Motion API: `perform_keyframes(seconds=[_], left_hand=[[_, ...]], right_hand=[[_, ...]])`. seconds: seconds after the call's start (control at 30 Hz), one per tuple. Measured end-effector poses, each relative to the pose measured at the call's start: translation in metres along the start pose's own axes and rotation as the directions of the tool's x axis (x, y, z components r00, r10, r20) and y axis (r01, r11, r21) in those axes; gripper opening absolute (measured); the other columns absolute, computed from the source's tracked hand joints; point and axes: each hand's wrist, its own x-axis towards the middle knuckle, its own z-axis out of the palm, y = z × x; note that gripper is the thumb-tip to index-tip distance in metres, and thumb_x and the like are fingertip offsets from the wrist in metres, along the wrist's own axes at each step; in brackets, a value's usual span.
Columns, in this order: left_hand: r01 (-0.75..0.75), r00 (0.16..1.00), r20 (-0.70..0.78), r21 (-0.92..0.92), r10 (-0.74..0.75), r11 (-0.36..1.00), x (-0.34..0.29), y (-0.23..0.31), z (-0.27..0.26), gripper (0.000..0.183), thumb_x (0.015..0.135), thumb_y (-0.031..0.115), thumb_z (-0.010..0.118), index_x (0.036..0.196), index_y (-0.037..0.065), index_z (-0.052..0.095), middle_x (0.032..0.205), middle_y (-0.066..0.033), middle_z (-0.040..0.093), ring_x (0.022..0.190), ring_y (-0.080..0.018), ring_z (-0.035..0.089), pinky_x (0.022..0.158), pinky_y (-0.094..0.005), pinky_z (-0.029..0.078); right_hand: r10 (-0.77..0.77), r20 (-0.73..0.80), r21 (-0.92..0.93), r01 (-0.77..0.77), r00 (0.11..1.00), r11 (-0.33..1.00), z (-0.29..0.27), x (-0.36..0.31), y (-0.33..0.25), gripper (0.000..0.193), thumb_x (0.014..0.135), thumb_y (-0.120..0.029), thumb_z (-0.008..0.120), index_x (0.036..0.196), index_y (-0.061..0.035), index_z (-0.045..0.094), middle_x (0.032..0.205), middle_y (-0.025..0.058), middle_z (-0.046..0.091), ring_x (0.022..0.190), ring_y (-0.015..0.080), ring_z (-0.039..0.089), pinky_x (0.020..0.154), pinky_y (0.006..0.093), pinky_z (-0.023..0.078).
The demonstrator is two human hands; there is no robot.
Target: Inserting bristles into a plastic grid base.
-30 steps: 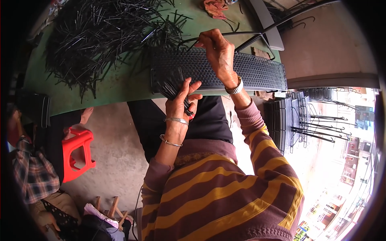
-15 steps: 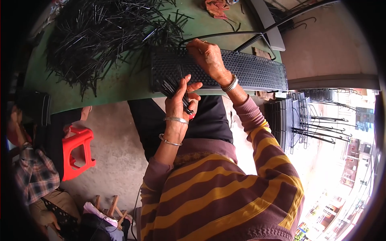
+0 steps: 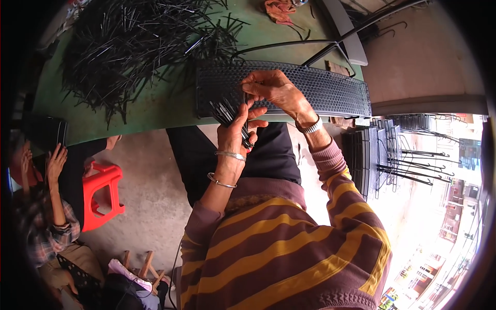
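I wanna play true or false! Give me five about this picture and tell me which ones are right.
1. The left hand holds a bunch of black sticks. True.
2. The stool is blue. False: the stool is red.
3. A big pile of black sticks lies on the green table. True.
4. Two bracelets circle the right wrist. False: the bracelets are on the left wrist.
5. The right hand is over the black mesh panel. True.

The top edge cuts off the heap of black strips (image 3: 129,49). The right hand (image 3: 279,93) covers part of the mesh panel (image 3: 330,91); whether it pinches anything is too small to tell. The left hand (image 3: 232,135) partly hides its bundle (image 3: 222,110).
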Motion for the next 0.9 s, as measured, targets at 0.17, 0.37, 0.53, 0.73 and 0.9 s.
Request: perform_keyframes(seconds=[0.17,0.37,0.53,0.73,0.9], left_hand=[[-0.043,0.995,-0.087,0.008,0.044,0.999,0.001,-0.003,-0.001,0.04,0.092,0.033,0.058,0.114,0.0,0.059,0.099,-0.0154,0.068,0.071,-0.0181,0.067,0.04,-0.0202,0.037],[-0.069,0.993,-0.088,0.09,0.077,0.994,0.002,-0.003,-0.004,0.041,0.092,0.033,0.059,0.109,-0.003,0.06,0.09,-0.0163,0.068,0.067,-0.0184,0.067,0.037,-0.0199,0.036],[-0.032,0.995,-0.088,0.139,0.045,0.99,0.0,-0.003,-0.007,0.036,0.092,0.032,0.059,0.114,0.004,0.059,0.093,-0.0137,0.069,0.07,-0.0161,0.066,0.043,-0.0193,0.035],[-0.07,0.992,-0.093,0.169,0.087,0.983,0.002,-0.004,-0.005,0.036,0.091,0.034,0.059,0.099,-0.001,0.061,0.09,-0.0169,0.069,0.061,-0.0152,0.065,0.035,-0.0194,0.035],[-0.065,0.996,-0.052,0.224,0.079,0.972,0.002,-0.004,-0.007,0.038,0.091,0.035,0.06,0.102,-0.001,0.061,0.09,-0.0164,0.069,0.061,-0.0142,0.064,0.035,-0.0191,0.035]], right_hand=[[-0.004,-0.018,-0.081,0.003,1.0,0.997,0.002,-0.003,-0.008,0.018,0.09,-0.014,0.059,0.096,0.002,0.064,0.076,0.0034,0.063,0.069,0.0095,0.061,0.064,0.0231,0.049],[0.023,0.011,0.01,-0.023,1.0,1.0,-0.001,-0.004,-0.009,0.019,0.09,-0.014,0.06,0.099,0.0025,0.064,0.075,0.0039,0.063,0.067,0.01,0.061,0.061,0.0232,0.05],[0.05,0.023,-0.051,-0.048,0.999,0.998,-0.001,-0.004,-0.001,0.02,0.088,-0.014,0.063,0.099,0.0032,0.064,0.074,0.0041,0.063,0.067,0.0107,0.063,0.059,0.023,0.05],[0.084,0.01,0.037,-0.085,0.996,0.996,-0.006,-0.005,-0.001,0.019,0.089,-0.012,0.062,0.101,0.0025,0.064,0.074,0.0039,0.064,0.065,0.0103,0.063,0.06,0.0227,0.052],[0.12,0.031,-0.021,-0.119,0.992,0.993,-0.009,-0.007,-0.008,0.016,0.09,-0.01,0.06,0.098,0.0028,0.063,0.072,0.0045,0.064,0.066,0.0105,0.064,0.06,0.0232,0.053]])
